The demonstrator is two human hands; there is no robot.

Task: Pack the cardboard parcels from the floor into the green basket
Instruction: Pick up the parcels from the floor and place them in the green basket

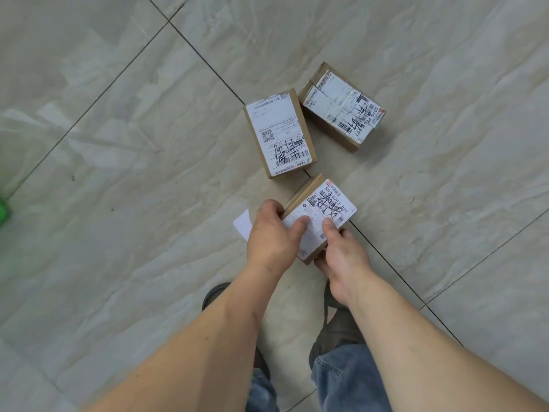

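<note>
The parcel (319, 217) between the fingers (300, 226) is of brown matt cardboard, with a smooth white paper label on top. Beyond the fingers, two more cardboard parcels (279, 133) (341, 107) have the same paper labels; the farther one shows shiny clear tape. The floor (133, 144) is of glossy, smooth stone-like tiles. The trousers (350, 379) are of blue denim cloth.

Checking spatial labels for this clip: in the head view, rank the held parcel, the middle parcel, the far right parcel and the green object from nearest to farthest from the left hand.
1. Held parcel: gripped by the left hand and the right hand.
2. Middle parcel: on the floor just ahead.
3. Far right parcel: ahead, to the right.
4. Green object: at the left edge, farthest.
</note>
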